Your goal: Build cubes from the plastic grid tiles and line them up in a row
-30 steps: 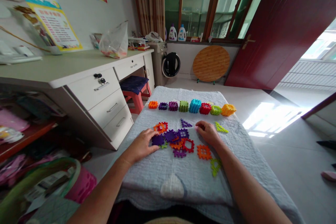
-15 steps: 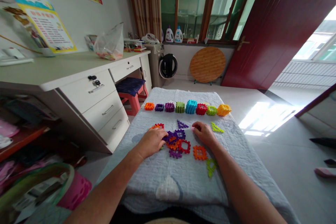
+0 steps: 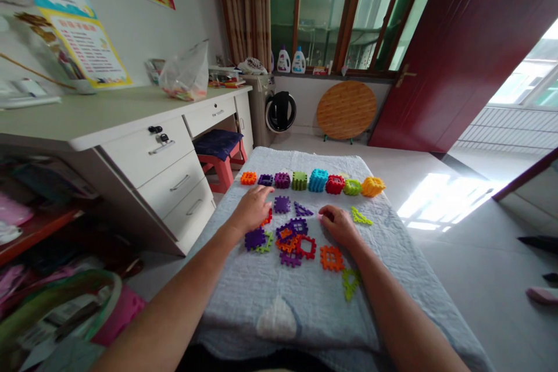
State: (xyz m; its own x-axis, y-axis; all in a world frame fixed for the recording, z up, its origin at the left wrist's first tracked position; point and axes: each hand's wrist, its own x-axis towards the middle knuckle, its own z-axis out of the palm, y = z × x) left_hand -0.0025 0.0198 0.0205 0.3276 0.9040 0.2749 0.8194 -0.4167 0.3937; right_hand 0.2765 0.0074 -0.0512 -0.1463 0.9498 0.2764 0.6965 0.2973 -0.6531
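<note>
My left hand (image 3: pixel 253 209) reaches over the cloth, fingers stretched toward the far row and thumb apart; I see nothing in it. Close to its fingertips are a dark purple block stack (image 3: pixel 265 180) and a flat purple square (image 3: pixel 282 204). Partly under the hand shows a red-orange piece (image 3: pixel 267 218). A dark purple square (image 3: pixel 255 238) overlaps a green piece (image 3: pixel 265 242) nearer me. My right hand (image 3: pixel 337 222) rests with curled fingers between a purple triangle (image 3: pixel 303 209) and a lime triangle (image 3: pixel 361 216); whatever its fingers hold is hidden.
Notched stacks, such as the blue stack (image 3: pixel 318 180) and yellow stack (image 3: pixel 373 186), line the far side of the cloth-covered table (image 3: pixel 235 302). Between my arms lie a red frame (image 3: pixel 306 247), an orange square (image 3: pixel 332 258) and a lime piece (image 3: pixel 350 283). A desk (image 3: pixel 131 104) stands left.
My left hand has moved away from me and slightly left, off the middle pile. A purple square now lies on cloth that was bare, and the dark purple square near me is uncovered. My right hand stays put.
</note>
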